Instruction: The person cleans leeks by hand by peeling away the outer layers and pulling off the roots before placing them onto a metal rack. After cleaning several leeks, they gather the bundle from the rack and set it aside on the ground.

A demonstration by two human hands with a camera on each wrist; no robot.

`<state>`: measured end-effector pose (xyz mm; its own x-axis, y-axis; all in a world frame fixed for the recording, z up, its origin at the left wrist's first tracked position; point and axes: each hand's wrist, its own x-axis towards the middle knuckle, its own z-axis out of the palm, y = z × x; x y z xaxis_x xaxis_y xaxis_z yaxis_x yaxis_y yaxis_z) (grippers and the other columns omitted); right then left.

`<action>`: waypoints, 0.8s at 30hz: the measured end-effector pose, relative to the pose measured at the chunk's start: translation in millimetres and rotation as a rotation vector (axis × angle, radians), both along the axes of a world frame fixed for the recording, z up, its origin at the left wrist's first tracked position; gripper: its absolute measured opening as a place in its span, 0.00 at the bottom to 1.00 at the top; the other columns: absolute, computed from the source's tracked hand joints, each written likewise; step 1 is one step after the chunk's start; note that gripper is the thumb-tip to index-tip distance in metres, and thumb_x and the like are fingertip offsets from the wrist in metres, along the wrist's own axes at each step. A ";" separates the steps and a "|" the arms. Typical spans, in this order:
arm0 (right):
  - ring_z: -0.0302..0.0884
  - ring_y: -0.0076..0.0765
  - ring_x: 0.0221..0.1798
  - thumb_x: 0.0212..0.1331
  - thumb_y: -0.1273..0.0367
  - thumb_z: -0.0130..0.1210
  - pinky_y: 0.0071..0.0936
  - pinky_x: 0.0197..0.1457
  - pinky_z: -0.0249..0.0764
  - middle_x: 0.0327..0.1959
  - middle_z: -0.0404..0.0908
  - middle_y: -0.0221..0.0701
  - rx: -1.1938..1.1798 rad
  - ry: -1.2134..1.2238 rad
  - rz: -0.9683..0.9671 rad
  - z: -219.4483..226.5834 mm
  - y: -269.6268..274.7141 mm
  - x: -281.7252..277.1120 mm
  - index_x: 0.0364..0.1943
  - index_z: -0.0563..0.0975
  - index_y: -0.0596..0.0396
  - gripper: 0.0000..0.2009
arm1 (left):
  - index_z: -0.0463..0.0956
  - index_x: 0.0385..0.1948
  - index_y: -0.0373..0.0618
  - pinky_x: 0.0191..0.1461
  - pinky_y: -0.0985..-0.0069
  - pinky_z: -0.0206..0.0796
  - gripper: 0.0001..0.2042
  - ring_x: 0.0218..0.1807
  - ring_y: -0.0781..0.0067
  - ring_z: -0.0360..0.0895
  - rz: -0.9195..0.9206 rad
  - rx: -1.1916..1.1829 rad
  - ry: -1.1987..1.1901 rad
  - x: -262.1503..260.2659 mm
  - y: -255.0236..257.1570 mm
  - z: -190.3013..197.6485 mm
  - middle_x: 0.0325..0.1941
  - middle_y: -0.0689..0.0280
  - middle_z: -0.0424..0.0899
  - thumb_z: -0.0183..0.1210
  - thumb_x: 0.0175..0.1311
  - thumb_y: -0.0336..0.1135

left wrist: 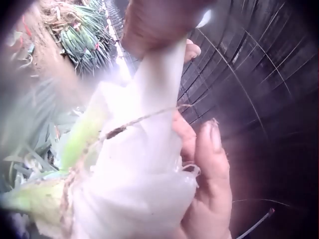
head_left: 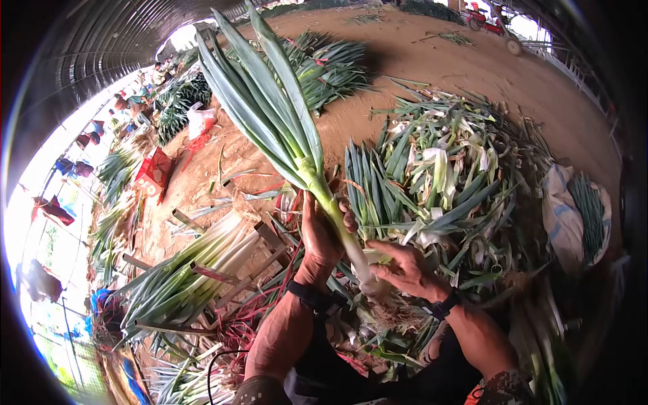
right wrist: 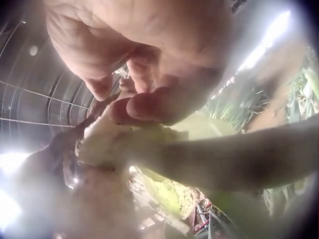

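Observation:
My left hand [head_left: 320, 233] grips a large green onion [head_left: 307, 169] by its stalk, fingers curled round it. The long green leaves fan out up and to the left, and the white lower end slants down to the right. My right hand [head_left: 409, 271] is at that lower end, above a clump of stringy roots [head_left: 391, 312]. In the right wrist view, its curled fingers [right wrist: 152, 104] pinch a pale, loose outer layer [right wrist: 107, 142]. Part of the white sheath [left wrist: 129, 184] stands away from the stalk in the left wrist view.
To the right lies a big heap of stripped leaves [head_left: 466, 158], with a white sack [head_left: 563, 216] beyond it. Cleaned green onions [head_left: 209, 260] lie in a wooden rack on the left, near red twine [head_left: 260, 324]. More bundles [head_left: 331, 71] lie on the dirt floor ahead.

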<state>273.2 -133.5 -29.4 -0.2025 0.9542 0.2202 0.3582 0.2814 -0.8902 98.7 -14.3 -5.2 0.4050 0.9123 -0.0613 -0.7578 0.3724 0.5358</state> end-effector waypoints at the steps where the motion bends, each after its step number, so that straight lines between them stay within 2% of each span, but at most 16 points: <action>1: 0.78 0.25 0.29 0.62 0.59 0.63 0.27 0.36 0.75 0.48 0.85 0.38 0.169 -0.008 0.001 -14.4 6.9 -8.3 0.58 0.77 0.59 0.24 | 0.68 0.61 0.47 0.29 0.73 0.63 0.30 0.24 0.69 0.71 -0.015 -0.011 -0.007 1.0 -2.3 1.1 0.28 0.66 0.75 0.39 0.74 0.63; 2: 0.78 0.28 0.28 0.62 0.60 0.63 0.28 0.35 0.74 0.42 0.85 0.38 0.121 -0.058 -0.015 -23.9 4.4 -4.9 0.54 0.79 0.59 0.20 | 0.67 0.62 0.46 0.27 0.74 0.63 0.31 0.23 0.70 0.70 -0.014 -0.014 0.038 1.8 -3.9 3.6 0.28 0.66 0.74 0.39 0.73 0.64; 3: 0.78 0.32 0.26 0.62 0.61 0.63 0.29 0.34 0.74 0.36 0.86 0.38 0.074 -0.109 -0.028 -15.1 1.2 -6.4 0.49 0.82 0.58 0.17 | 0.66 0.62 0.46 0.27 0.74 0.64 0.31 0.23 0.70 0.71 -0.033 -0.009 0.006 0.8 -3.2 1.7 0.28 0.66 0.74 0.40 0.73 0.64; 6: 0.78 0.46 0.26 0.63 0.62 0.61 0.36 0.31 0.71 0.23 0.77 0.43 0.014 -0.091 -0.012 -7.3 -3.5 -2.9 0.34 0.81 0.59 0.12 | 0.66 0.62 0.46 0.24 0.74 0.66 0.30 0.24 0.70 0.71 -0.080 0.071 -0.087 -7.2 4.6 -2.4 0.29 0.66 0.74 0.43 0.72 0.63; 9: 0.68 0.44 0.19 0.63 0.65 0.61 0.35 0.25 0.65 0.19 0.73 0.43 0.081 -0.231 -0.083 -7.2 -9.0 2.9 0.26 0.78 0.60 0.12 | 0.67 0.59 0.45 0.20 0.77 0.61 0.30 0.20 0.73 0.67 0.034 0.047 -0.165 -17.3 16.3 3.2 0.27 0.67 0.73 0.41 0.74 0.63; 10: 0.62 0.41 0.17 0.63 0.67 0.61 0.35 0.22 0.62 0.17 0.71 0.43 0.118 -0.226 -0.102 -9.1 -9.6 5.7 0.24 0.76 0.60 0.12 | 0.68 0.58 0.45 0.19 0.79 0.59 0.29 0.18 0.75 0.64 0.148 -0.033 -0.087 -20.3 17.4 9.9 0.26 0.68 0.71 0.40 0.74 0.63; 13: 0.62 0.40 0.17 0.63 0.68 0.61 0.35 0.22 0.62 0.16 0.70 0.43 0.127 -0.137 -0.111 -3.4 -12.9 8.2 0.23 0.75 0.61 0.13 | 0.70 0.55 0.45 0.19 0.80 0.58 0.28 0.19 0.76 0.64 0.138 0.015 -0.158 -30.6 21.8 6.1 0.25 0.69 0.71 0.41 0.74 0.62; 14: 0.68 0.37 0.19 0.63 0.63 0.61 0.33 0.25 0.66 0.20 0.75 0.43 0.015 -0.210 -0.063 0.9 -14.8 13.3 0.29 0.80 0.60 0.13 | 0.70 0.55 0.45 0.18 0.79 0.58 0.28 0.19 0.76 0.64 0.134 -0.002 -0.159 -30.7 20.7 5.4 0.24 0.69 0.70 0.41 0.74 0.61; 17: 0.78 0.27 0.32 0.62 0.53 0.63 0.29 0.37 0.73 0.31 0.84 0.41 -0.162 -0.129 0.008 0.1 -22.9 11.8 0.46 0.82 0.63 0.23 | 0.70 0.55 0.45 0.18 0.78 0.58 0.27 0.18 0.76 0.64 0.088 -0.025 -0.160 -29.4 16.1 -0.3 0.23 0.69 0.70 0.41 0.75 0.61; 19: 0.82 0.34 0.36 0.54 0.46 0.67 0.33 0.41 0.75 0.34 0.85 0.42 -0.033 -0.097 0.112 8.4 -28.0 5.1 0.49 0.81 0.61 0.31 | 0.71 0.55 0.45 0.17 0.78 0.58 0.27 0.17 0.76 0.64 0.026 0.008 -0.189 -27.8 14.6 -4.1 0.22 0.68 0.70 0.41 0.75 0.61; 21: 0.84 0.50 0.34 0.52 0.43 0.66 0.40 0.40 0.75 0.27 0.82 0.44 -0.116 -0.329 0.182 -2.0 -24.0 0.7 0.41 0.82 0.57 0.29 | 0.71 0.55 0.47 0.17 0.77 0.59 0.27 0.16 0.74 0.65 -0.053 0.021 -0.224 -25.5 11.6 -2.8 0.22 0.68 0.70 0.40 0.74 0.61; 22: 0.81 0.55 0.31 0.52 0.43 0.65 0.42 0.38 0.75 0.24 0.80 0.44 -0.116 -0.305 0.161 2.6 -26.3 -5.8 0.33 0.81 0.57 0.27 | 0.71 0.55 0.47 0.17 0.77 0.59 0.27 0.16 0.74 0.65 -0.087 0.013 -0.243 -24.0 7.6 1.0 0.22 0.68 0.71 0.40 0.74 0.62; 23: 0.81 0.54 0.30 0.55 0.44 0.64 0.42 0.36 0.74 0.22 0.79 0.43 -0.034 -0.387 0.131 -8.4 -26.8 -7.1 0.29 0.80 0.57 0.26 | 0.71 0.55 0.47 0.17 0.77 0.59 0.27 0.16 0.73 0.65 -0.124 0.009 -0.261 -22.1 4.4 5.9 0.22 0.68 0.71 0.40 0.74 0.62; 24: 0.81 0.54 0.29 0.55 0.45 0.64 0.43 0.35 0.74 0.22 0.79 0.43 0.020 -0.409 0.084 -8.3 -29.7 -10.6 0.28 0.79 0.57 0.25 | 0.71 0.55 0.49 0.19 0.76 0.61 0.28 0.17 0.72 0.67 -0.058 0.022 -0.121 -20.2 1.7 7.9 0.22 0.68 0.72 0.38 0.74 0.64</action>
